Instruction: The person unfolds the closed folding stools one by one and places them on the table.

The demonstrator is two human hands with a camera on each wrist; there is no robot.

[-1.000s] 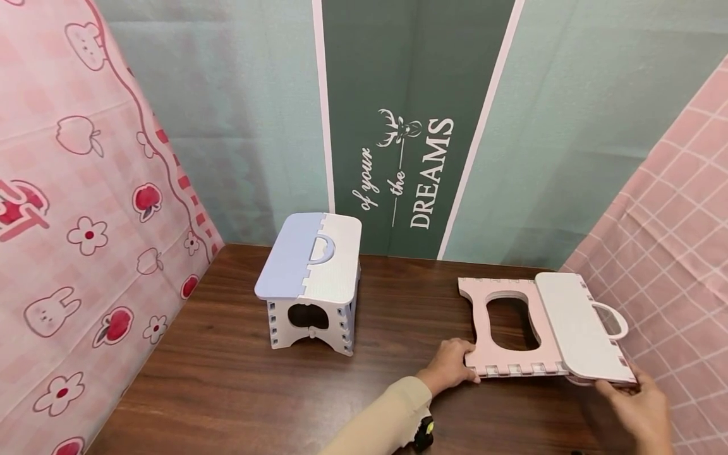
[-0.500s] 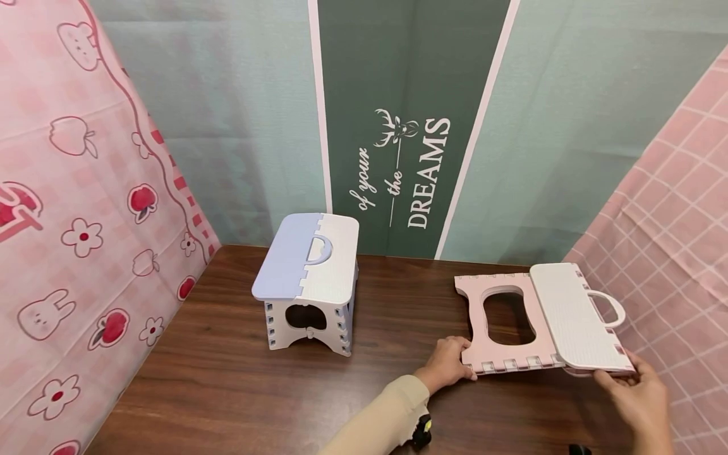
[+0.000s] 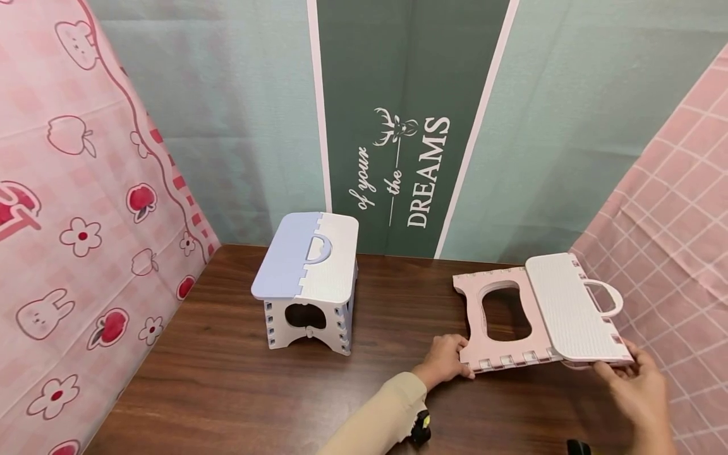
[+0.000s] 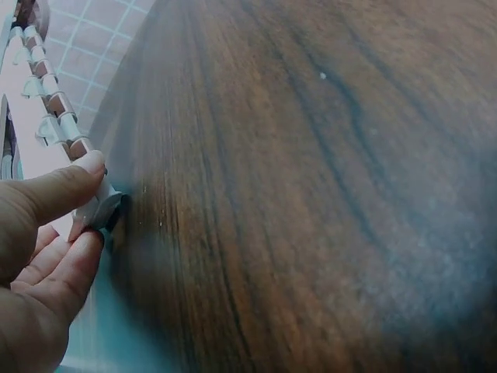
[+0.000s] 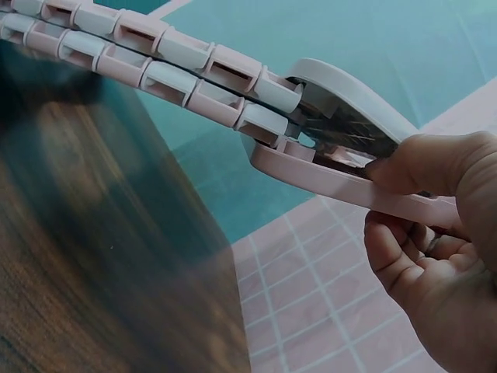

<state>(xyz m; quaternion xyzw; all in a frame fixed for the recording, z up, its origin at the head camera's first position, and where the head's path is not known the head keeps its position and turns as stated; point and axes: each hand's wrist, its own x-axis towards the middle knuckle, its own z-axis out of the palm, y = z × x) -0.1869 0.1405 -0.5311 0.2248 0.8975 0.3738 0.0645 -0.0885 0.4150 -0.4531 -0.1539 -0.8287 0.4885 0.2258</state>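
Observation:
A pink and white folding stool (image 3: 537, 322) lies folded flat at the right of the table, its white panel and loop handle on the right side. My left hand (image 3: 445, 360) pinches its near left corner; in the left wrist view, thumb and fingers of that hand (image 4: 50, 241) are on either side of the corner. My right hand (image 3: 639, 388) grips the near right end. The right wrist view shows the right thumb between the stool's two panels, with the fingers of that hand (image 5: 435, 233) under the pink panel (image 5: 334, 180). A small gap separates the panels there.
A blue and white stool (image 3: 307, 259) stands unfolded on the brown table (image 3: 227, 379), left of centre. Green cloth (image 3: 250, 126) hangs behind, with pink patterned cloth (image 3: 85, 189) on the left and pink checked cloth (image 3: 677, 253) on the right.
The right end of the pink stool has shifted up and slightly left in the head view, tilting the stool a little. Both hands have kept their hold on it.

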